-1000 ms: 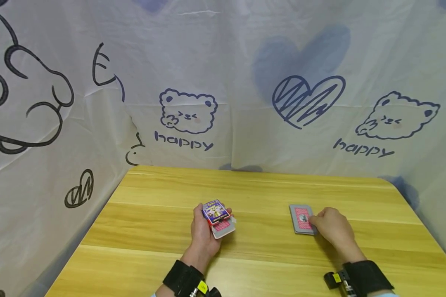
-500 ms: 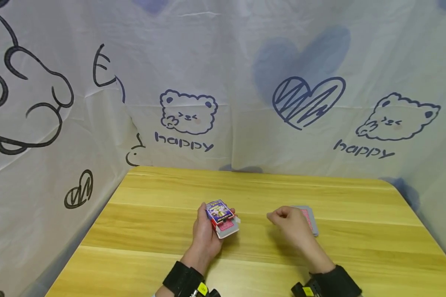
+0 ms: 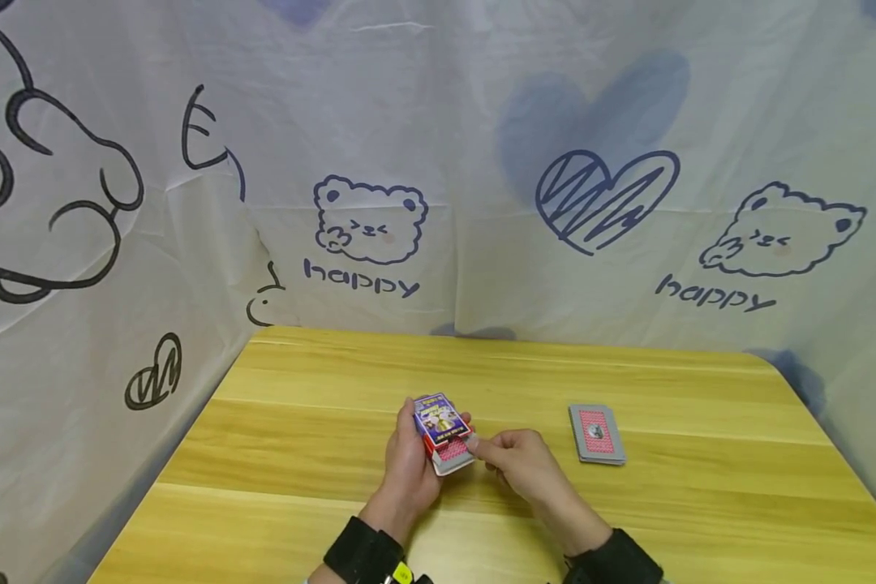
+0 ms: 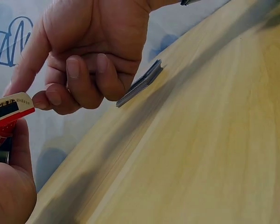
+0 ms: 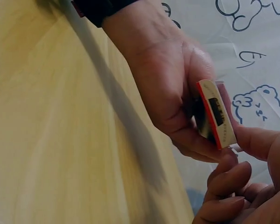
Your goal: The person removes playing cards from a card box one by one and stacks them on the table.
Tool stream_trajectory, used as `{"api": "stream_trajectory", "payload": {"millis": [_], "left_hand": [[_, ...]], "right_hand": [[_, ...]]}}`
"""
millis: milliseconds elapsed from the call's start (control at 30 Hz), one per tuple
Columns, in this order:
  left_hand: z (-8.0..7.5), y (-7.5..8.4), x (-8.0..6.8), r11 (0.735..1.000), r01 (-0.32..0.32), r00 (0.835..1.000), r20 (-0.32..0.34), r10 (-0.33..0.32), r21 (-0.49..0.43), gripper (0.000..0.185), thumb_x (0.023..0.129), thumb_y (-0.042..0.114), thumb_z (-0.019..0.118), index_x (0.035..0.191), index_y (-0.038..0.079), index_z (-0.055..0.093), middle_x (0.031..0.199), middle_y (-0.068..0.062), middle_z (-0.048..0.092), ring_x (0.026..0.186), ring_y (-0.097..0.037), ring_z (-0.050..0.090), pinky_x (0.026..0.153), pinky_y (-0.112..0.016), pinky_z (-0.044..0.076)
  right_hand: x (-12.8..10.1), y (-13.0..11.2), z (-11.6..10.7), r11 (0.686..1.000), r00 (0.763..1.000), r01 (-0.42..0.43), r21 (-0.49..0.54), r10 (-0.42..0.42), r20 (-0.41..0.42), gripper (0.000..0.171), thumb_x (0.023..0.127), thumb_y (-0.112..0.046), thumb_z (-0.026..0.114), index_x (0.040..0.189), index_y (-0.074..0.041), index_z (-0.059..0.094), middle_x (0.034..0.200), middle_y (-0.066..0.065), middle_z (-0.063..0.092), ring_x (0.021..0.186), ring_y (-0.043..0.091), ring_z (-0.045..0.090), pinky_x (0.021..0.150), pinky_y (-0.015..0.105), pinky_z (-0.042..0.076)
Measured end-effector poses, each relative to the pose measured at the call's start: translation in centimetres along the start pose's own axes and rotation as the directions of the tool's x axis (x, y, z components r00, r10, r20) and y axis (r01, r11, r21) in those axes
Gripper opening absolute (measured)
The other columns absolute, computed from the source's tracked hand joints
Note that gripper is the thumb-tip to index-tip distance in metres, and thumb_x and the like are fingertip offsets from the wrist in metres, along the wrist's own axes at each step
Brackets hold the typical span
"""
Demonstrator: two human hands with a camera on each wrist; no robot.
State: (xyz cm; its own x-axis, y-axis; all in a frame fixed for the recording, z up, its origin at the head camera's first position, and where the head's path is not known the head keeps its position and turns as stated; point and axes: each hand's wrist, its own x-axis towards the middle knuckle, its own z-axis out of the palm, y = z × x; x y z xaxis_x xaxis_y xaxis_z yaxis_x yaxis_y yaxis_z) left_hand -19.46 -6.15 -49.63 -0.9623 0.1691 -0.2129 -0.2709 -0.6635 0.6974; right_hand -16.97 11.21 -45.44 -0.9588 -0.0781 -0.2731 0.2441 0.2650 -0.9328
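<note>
My left hand point(image 3: 409, 466) grips a purple and red playing-card box point(image 3: 440, 416) from below and the side, its open end toward me. Red-patterned card backs point(image 3: 454, 454) show inside that end. At the box's near right corner, the thumb and index finger of my right hand point(image 3: 521, 461) pinch a small side flap; its other fingers are curled. The right wrist view shows the pale end lid point(image 5: 220, 114) of the box close to the right fingertips. A deck of cards point(image 3: 597, 434), red backs up, lies on the table to the right.
The wooden table point(image 3: 321, 405) spreads around both hands. White cloth point(image 3: 482, 268) with bear and heart drawings hangs behind the table and along its left side. Black straps point(image 3: 365, 550) circle the wrists.
My right hand has left the deck on the table and moved left to the card box. The left hand has shifted slightly right with the box.
</note>
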Motion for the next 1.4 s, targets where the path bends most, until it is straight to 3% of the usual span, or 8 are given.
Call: {"api": "stream_trajectory", "payload": {"millis": [167,267,633,833,933,1167,1267,1400], "left_hand": [[0.1,-0.2,0.0,1.000,-0.010,1.000,0.006,0.009,0.010,0.068,0.113,0.058,0.024,0.161,0.009,0.027,0.150,-0.027,0.048,0.117,-0.024,0.068,0.098,-0.039,0.061],[0.2,-0.3,0.0,1.000,-0.004,1.000,0.016,0.003,0.009,0.066,0.113,0.057,0.024,0.161,0.011,0.026,0.149,-0.026,0.048,0.116,-0.025,0.068,0.097,-0.040,0.061],[-0.2,0.2,0.3,1.000,-0.025,0.999,-0.023,0.024,-0.011,0.066,0.113,0.057,0.024,0.157,0.008,0.030,0.147,-0.026,0.051,0.116,-0.025,0.069,0.101,-0.041,0.059],[-0.4,0.7,0.5,0.999,-0.032,0.998,-0.059,0.031,-0.023,0.066,0.113,0.057,0.025,0.155,0.007,0.033,0.143,-0.023,0.056,0.114,-0.027,0.070,0.101,-0.042,0.059],[-0.5,0.8,0.5,1.000,-0.018,0.998,-0.054,0.017,-0.021,0.067,0.113,0.058,0.024,0.155,0.007,0.033,0.145,-0.023,0.055,0.115,-0.026,0.069,0.101,-0.042,0.058],[-0.3,0.7,0.2,0.999,0.034,0.999,0.003,-0.034,-0.009,0.067,0.112,0.061,0.027,0.162,0.016,0.025,0.149,-0.021,0.054,0.118,-0.023,0.068,0.100,-0.042,0.058],[-0.3,0.7,0.2,0.999,0.036,0.999,0.005,-0.036,-0.010,0.067,0.112,0.060,0.027,0.162,0.016,0.026,0.150,-0.020,0.054,0.118,-0.023,0.068,0.100,-0.041,0.059],[-0.3,0.8,0.4,1.000,0.021,1.000,-0.009,-0.021,-0.023,0.066,0.113,0.057,0.025,0.158,0.009,0.032,0.149,-0.020,0.053,0.116,-0.024,0.069,0.100,-0.041,0.059]], "right_hand": [[-0.1,0.1,0.3,1.000,0.999,-0.008,-0.006,0.008,-0.047,0.039,0.092,-0.035,0.082,0.076,-0.002,0.068,0.063,-0.004,0.049,0.060,0.012,0.040,0.050,0.024,0.029],[-0.2,0.2,0.5,1.000,0.999,-0.011,0.004,0.011,-0.031,0.037,0.091,-0.033,0.084,0.075,-0.003,0.068,0.064,-0.005,0.047,0.060,0.012,0.039,0.050,0.024,0.027],[-0.2,0.5,-0.3,0.991,0.982,-0.022,0.131,-0.003,0.186,0.019,0.094,-0.014,0.076,0.084,0.002,0.071,0.058,-0.003,0.054,0.052,0.006,0.043,0.047,0.020,0.032],[-0.3,0.4,-0.9,0.996,0.965,-0.016,0.083,-0.006,0.262,0.019,0.093,-0.017,0.078,0.082,-0.004,0.070,0.059,-0.005,0.052,0.050,0.006,0.039,0.045,0.020,0.030],[-0.4,0.1,-1.0,0.999,0.971,0.002,0.036,-0.010,0.239,0.023,0.094,-0.022,0.077,0.083,-0.003,0.072,0.058,-0.005,0.051,0.050,0.007,0.038,0.046,0.021,0.028],[-0.4,-0.1,-0.4,0.999,0.997,0.029,-0.013,-0.028,0.078,0.028,0.096,-0.025,0.078,0.085,0.001,0.076,0.060,-0.003,0.053,0.057,0.011,0.045,0.051,0.022,0.036],[-0.3,0.1,-0.4,1.000,0.997,0.029,0.000,-0.029,0.078,0.024,0.093,-0.019,0.080,0.085,0.003,0.076,0.059,-0.003,0.054,0.058,0.011,0.047,0.052,0.022,0.037],[-0.3,0.3,-0.6,0.999,0.989,0.030,0.021,-0.033,0.146,0.020,0.090,-0.016,0.081,0.085,0.003,0.076,0.056,-0.004,0.051,0.055,0.010,0.046,0.052,0.021,0.035]]}}
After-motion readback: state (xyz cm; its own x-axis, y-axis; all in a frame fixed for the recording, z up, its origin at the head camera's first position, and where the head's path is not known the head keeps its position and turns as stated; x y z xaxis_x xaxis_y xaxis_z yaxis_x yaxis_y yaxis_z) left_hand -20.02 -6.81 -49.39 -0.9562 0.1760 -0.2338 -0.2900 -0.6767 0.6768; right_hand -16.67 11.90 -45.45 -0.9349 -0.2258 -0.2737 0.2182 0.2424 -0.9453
